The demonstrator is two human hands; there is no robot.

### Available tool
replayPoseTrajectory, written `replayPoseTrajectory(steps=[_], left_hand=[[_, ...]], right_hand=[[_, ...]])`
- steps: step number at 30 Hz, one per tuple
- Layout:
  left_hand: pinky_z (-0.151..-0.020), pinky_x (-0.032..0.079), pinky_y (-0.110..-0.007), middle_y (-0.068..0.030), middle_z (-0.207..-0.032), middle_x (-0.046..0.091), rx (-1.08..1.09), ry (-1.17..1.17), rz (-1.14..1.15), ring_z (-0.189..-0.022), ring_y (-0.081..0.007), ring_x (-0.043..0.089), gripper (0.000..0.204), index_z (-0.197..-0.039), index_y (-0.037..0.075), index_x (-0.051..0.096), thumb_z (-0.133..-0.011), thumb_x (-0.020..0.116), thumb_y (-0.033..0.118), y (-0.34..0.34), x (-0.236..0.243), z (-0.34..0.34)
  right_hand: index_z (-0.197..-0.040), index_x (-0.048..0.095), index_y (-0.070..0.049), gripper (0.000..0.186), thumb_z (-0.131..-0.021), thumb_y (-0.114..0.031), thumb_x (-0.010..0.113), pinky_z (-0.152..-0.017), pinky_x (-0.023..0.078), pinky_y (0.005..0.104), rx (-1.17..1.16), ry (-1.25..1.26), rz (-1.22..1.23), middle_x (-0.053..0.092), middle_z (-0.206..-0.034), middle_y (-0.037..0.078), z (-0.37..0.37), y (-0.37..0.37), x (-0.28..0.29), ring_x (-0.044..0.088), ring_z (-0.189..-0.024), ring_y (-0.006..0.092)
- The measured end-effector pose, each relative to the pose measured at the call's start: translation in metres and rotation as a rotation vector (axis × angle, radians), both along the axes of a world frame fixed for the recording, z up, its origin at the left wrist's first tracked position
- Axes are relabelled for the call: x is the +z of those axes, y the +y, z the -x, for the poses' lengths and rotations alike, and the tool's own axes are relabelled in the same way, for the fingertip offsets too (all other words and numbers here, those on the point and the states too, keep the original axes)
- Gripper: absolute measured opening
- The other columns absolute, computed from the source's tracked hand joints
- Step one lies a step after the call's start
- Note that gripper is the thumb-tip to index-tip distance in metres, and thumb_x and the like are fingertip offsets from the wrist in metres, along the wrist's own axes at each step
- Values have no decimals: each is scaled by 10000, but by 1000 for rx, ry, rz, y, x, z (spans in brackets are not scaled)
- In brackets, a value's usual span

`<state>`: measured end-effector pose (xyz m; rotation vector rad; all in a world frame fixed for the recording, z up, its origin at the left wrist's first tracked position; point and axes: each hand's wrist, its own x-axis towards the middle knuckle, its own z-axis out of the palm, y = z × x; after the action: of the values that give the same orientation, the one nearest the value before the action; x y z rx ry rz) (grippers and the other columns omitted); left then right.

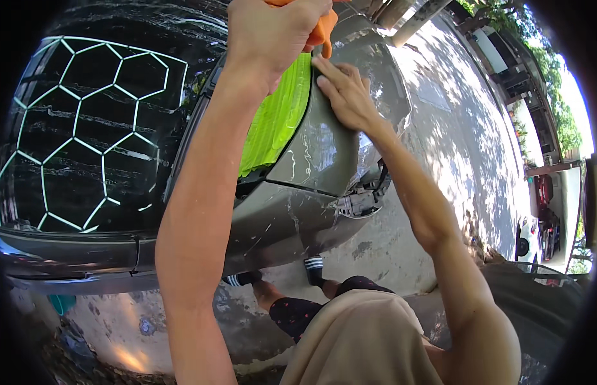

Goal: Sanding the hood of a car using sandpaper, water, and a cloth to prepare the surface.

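My left hand [276, 32], at the top of the view, is closed around an orange thing [323, 32]. Part of it juts out past my fingers and ends in a narrow, drooping tip; its kind I cannot make out. Beneath my left wrist runs a bright green ribbed strip [276, 131], set in the car's body along a dark seam. My right hand [349, 96] lies with fingers stretched out on the grey car panel [317, 151], its fingertips beside the strip's far end. Pale scratches and smears mark that panel.
Left of the strip lies a glossy black car surface [86, 141] with white hexagon lines. At the car's near right corner an exposed light housing [361, 202] shows. My feet in striped slides [314, 263] stand on concrete. Sunlit paving [452, 141] stretches to the right, with a parked white vehicle [528, 237].
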<state>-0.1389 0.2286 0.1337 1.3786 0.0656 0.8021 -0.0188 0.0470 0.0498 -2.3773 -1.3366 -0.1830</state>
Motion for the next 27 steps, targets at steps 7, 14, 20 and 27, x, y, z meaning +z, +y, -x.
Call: replayPoseTrajectory(steps=[7, 14, 20, 27], left_hand=[[-589, 508, -234, -75, -879, 695, -27, -77, 145, -683, -103, 633, 151, -997, -24, 689, -865, 686, 50, -37, 28, -6], [-534, 438, -233, -17, -751, 637, -103, 105, -47, -568, -88, 568, 186, -863, 20, 672, -826, 780, 166, -23, 0, -2], [-638, 527, -241, -85, -916, 707, -120, 141, 49, -752, -118, 665, 184, -1022, -34, 674, -852, 688, 35, -50, 9, -3], [-518, 467, -238, -72, -867, 695, -300, 151, 129, -616, -97, 600, 169, -1022, -29, 679, -865, 663, 33, -61, 3, -2]], right_hand=[[-1468, 534, -198, 444, -1049, -331, 471, -1048, 352, 539, -89, -95, 52, 577, -1472, 83, -62, 12, 14, 502, -1273, 411], [-1478, 551, -163, 475, -1027, -310, 525, -1066, 367, 484, -90, -145, 83, 536, -1527, 74, 125, -45, 6, 524, -1268, 330], [-1419, 586, -99, 479, -993, -316, 574, -925, 402, 460, -286, -224, 89, 582, -1475, 67, 134, -33, -1, 564, -1179, 303], [-1438, 569, -131, 448, -1018, -281, 527, -948, 422, 489, -563, -101, 189, 583, -1476, 73, 125, -45, 10, 593, -1136, 352]])
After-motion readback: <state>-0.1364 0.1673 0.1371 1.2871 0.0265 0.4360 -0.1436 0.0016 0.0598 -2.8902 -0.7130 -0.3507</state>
